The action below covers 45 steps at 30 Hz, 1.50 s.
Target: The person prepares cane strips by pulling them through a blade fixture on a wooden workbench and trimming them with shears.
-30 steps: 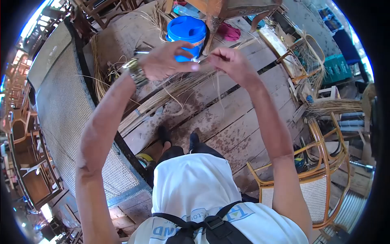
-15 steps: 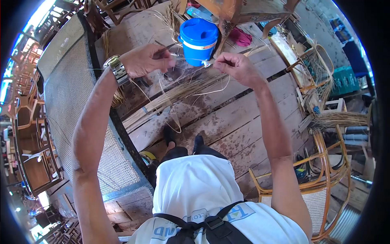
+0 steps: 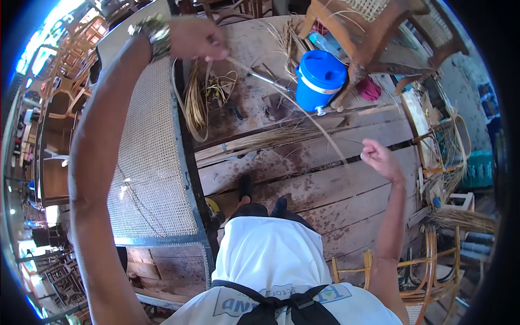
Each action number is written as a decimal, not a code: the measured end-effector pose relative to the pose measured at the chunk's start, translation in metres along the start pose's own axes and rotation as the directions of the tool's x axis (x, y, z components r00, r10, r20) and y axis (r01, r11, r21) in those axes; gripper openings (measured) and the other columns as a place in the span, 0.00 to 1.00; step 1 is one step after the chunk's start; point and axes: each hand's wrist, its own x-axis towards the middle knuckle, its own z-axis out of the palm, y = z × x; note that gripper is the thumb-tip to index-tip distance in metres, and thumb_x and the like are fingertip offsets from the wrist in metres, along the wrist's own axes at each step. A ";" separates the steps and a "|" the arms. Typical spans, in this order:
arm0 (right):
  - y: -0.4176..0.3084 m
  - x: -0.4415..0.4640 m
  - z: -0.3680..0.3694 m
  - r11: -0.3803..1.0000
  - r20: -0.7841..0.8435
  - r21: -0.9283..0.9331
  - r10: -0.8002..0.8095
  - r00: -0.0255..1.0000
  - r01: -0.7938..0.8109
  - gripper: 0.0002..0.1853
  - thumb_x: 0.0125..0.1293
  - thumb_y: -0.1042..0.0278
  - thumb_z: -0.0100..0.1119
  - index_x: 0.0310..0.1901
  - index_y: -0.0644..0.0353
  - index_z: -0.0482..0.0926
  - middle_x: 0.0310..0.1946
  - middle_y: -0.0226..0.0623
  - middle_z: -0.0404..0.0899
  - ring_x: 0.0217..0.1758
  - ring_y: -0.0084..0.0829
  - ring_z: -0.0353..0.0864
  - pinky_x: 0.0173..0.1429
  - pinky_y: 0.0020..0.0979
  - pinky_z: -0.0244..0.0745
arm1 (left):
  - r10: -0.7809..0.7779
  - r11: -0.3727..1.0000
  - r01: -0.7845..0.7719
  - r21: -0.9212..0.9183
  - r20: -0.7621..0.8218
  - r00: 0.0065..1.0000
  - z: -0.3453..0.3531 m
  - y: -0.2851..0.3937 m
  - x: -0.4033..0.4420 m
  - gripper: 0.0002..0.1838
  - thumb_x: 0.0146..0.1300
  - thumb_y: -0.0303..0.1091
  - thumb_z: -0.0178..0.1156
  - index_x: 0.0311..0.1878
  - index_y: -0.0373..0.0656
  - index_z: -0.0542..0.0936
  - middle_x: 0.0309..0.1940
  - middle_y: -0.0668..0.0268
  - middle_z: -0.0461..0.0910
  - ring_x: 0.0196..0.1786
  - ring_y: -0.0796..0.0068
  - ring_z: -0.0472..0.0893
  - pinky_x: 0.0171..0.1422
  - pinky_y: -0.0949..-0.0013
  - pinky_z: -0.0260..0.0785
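My left hand point(image 3: 199, 40), with a metal watch at the wrist, is raised at the upper left and closed on a pale cane strip point(image 3: 317, 123). One length of the strip slants down to the right, past the blue water jug point(image 3: 319, 81), and its far end hangs free. Another part loops down beside the woven cane panel point(image 3: 146, 157). At the right, my right hand point(image 3: 382, 161) is closed in a pinch, with a thin cane strand point(image 3: 349, 140) reaching its fingertips. Whether that strand joins the strip, I cannot tell.
Bundles of cane point(image 3: 271, 140) lie across the plank floor point(image 3: 303, 184), and a coil point(image 3: 196, 97) lies near the panel's dark frame. A wooden chair point(image 3: 374, 38) stands behind the jug. A rattan chair point(image 3: 428, 265) is at the lower right.
My hands have spread far apart: the left moved up, the right moved right and down. A long cane strip now stretches out from my left hand. The view has shifted somewhat.
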 end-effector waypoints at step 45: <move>-0.742 0.270 0.515 -0.141 0.347 -0.556 -0.935 0.074 0.819 0.21 0.60 0.70 0.54 0.55 0.64 0.66 0.38 0.52 0.79 0.38 0.45 0.81 0.42 0.41 0.79 | -0.997 0.016 0.072 -0.997 -0.010 0.081 0.366 -0.241 -0.349 0.13 0.64 0.43 0.62 0.34 0.41 0.82 0.28 0.68 0.82 0.30 0.76 0.79 0.34 0.68 0.68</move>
